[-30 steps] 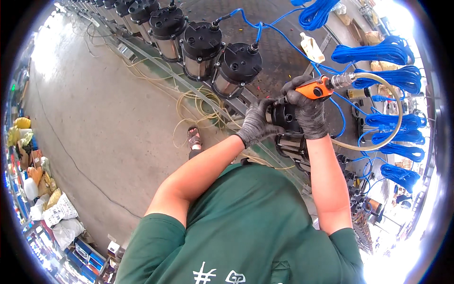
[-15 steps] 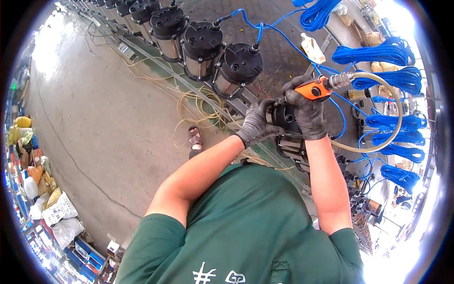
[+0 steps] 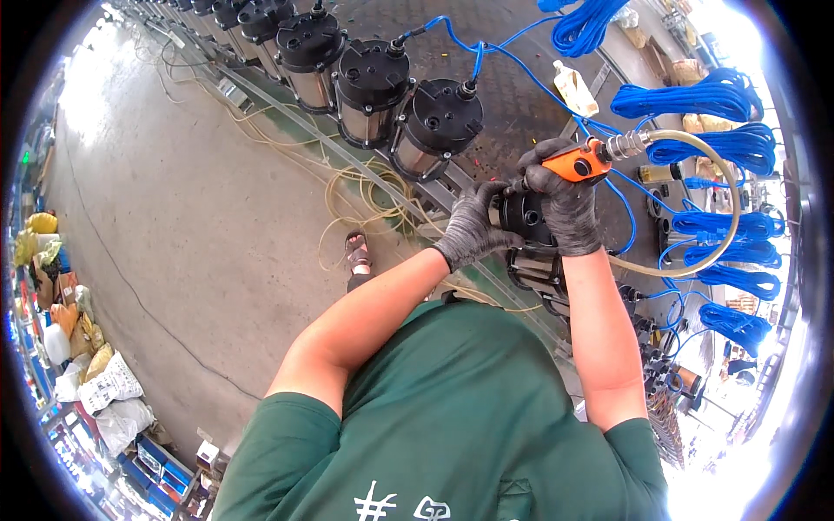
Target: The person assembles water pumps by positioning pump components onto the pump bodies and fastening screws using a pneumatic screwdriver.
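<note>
In a grey work glove, my right hand (image 3: 569, 208) is wrapped around an orange air screwdriver (image 3: 577, 162) with a metal fitting and a pale hose (image 3: 735, 204). The tool lies across the black top of a pump (image 3: 523, 215), its dark nose pointing left toward my other hand. My left hand (image 3: 473, 227), also gloved, grips the left side of that pump, fingers by the tool's nose and thumb lower down. Both hands partly cover the pump, and the tool's tip is hidden. Close by on the near side is another steel-bodied pump (image 3: 537, 269).
Several similar black-topped pumps (image 3: 441, 117) line the bench edge to the far left. Blue cable coils (image 3: 686, 100) hang along the right, with a pale bottle (image 3: 573, 89) near them. Yellowish hose (image 3: 373, 187) lies tangled beside the bench. Bags (image 3: 111, 382) are piled at the far left.
</note>
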`<state>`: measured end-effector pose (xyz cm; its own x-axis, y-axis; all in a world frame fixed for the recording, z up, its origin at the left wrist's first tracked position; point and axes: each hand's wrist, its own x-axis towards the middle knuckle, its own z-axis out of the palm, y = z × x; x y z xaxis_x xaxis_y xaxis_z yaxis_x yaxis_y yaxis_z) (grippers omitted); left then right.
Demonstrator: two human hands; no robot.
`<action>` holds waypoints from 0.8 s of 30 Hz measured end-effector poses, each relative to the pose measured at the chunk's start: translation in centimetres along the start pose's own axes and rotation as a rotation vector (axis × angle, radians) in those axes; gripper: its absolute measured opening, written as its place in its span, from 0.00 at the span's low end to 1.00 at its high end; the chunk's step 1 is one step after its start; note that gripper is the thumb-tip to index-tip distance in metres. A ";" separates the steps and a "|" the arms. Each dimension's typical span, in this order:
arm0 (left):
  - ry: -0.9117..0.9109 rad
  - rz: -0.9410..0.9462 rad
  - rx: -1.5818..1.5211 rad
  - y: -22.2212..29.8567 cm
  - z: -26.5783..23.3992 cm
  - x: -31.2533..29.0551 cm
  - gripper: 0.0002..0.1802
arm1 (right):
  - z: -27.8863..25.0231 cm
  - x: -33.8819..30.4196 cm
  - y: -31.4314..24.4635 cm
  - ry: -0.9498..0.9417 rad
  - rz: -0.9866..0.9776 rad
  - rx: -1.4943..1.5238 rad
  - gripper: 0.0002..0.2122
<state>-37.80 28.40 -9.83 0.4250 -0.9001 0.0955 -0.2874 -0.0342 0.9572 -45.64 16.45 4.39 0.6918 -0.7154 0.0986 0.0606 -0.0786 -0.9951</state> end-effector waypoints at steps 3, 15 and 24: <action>0.005 -0.010 0.004 0.1 -0.2 -0.1 0.59 | 0.2 0.1 -1.1 -0.037 0.002 -0.027 0.18; -0.061 -0.064 0.024 0.5 -0.6 0.0 0.60 | 0.3 0.2 0.3 0.021 -0.039 0.064 0.16; -0.012 -0.024 -0.006 0.2 0.0 0.0 0.57 | 1.1 0.6 -0.9 0.029 0.007 0.067 0.15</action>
<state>-37.84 28.41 -9.65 0.4210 -0.9044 0.0696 -0.2719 -0.0526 0.9609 -44.48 16.91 5.37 0.6714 -0.7355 0.0907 0.1045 -0.0273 -0.9942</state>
